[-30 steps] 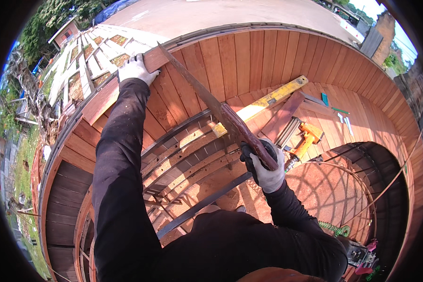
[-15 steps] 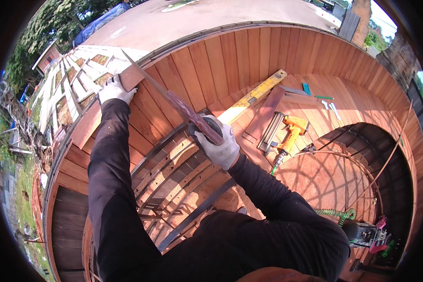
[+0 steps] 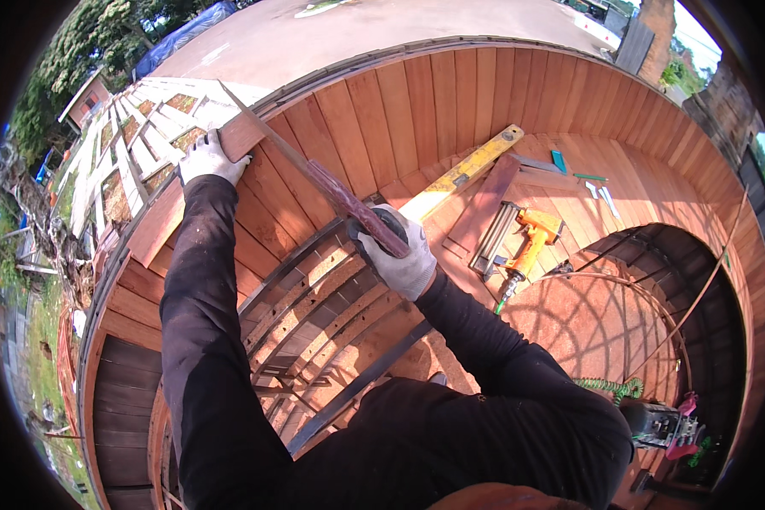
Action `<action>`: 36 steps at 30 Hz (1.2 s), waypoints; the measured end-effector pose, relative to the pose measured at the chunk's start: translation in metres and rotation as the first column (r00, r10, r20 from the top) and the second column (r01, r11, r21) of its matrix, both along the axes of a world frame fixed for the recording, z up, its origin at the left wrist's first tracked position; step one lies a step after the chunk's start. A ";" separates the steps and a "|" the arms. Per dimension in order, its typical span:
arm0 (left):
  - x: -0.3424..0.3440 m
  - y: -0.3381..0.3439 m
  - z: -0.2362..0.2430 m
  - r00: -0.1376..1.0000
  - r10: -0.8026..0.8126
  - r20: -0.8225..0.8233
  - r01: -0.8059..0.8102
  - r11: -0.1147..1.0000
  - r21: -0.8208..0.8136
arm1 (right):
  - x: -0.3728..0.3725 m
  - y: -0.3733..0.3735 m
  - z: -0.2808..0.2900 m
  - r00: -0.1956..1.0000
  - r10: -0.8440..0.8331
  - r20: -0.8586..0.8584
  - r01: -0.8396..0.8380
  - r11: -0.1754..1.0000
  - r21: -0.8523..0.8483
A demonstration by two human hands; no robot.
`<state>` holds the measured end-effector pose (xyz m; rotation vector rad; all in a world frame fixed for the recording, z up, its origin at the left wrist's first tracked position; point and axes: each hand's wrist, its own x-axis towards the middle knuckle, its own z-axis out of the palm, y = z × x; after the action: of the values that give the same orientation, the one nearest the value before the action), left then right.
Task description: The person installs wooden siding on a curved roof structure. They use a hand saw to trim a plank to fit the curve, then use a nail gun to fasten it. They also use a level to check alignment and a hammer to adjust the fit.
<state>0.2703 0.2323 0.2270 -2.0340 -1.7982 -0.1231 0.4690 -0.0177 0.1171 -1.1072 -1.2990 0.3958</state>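
Observation:
My right hand (image 3: 399, 257), in a white glove with a dark palm, is closed around the dark reddish handle of a handsaw (image 3: 282, 151). Its narrow blade runs up and left, tapering to a tip beyond the wall's rim. My left hand (image 3: 210, 161), also gloved, grips a short reddish-brown wooden board (image 3: 241, 136) at the top of the curved plank wall. The blade lies along the board's right edge; the glove hides the board's lower left part. I cannot tell how deep the blade sits in the wood.
Right of my right hand, a yellow spirit level (image 3: 463, 174), a dark plank (image 3: 484, 204) and a yellow nail gun (image 3: 535, 238) lie on the plank seat. A green coiled hose (image 3: 608, 387) runs near a black machine (image 3: 654, 423). Open slatted framing (image 3: 314, 314) lies below my arms.
The saw's tip reaches slightly farther up and left past the board. The view has shifted a little; my left hand keeps its hold on the board.

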 end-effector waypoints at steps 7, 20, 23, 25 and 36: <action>-0.010 0.002 -0.009 1.000 0.023 -0.006 -0.023 1.000 0.004 | 0.007 -0.025 0.000 0.999 -0.030 0.045 0.029 0.999 0.023; -0.007 0.001 0.000 1.000 0.003 0.017 -0.003 1.000 0.011 | 0.011 -0.030 0.004 0.997 0.051 -0.050 -0.053 0.998 -0.040; -0.005 -0.002 0.000 1.000 0.003 0.004 -0.003 1.000 -0.016 | 0.016 -0.019 -0.003 0.997 0.078 -0.022 -0.079 0.997 -0.026; -0.004 -0.002 -0.003 1.000 0.001 0.007 -0.001 1.000 0.012 | 0.007 0.005 0.008 0.977 0.124 -0.176 -0.150 0.978 -0.143; -0.007 -0.003 -0.002 1.000 0.008 0.027 -0.008 1.000 -0.002 | 0.016 -0.016 -0.015 0.997 0.072 -0.002 -0.072 0.996 -0.054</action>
<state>0.2635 0.2293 0.2254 -2.0353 -1.8232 -0.1467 0.4853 -0.0340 0.1025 -1.1077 -1.3383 0.4872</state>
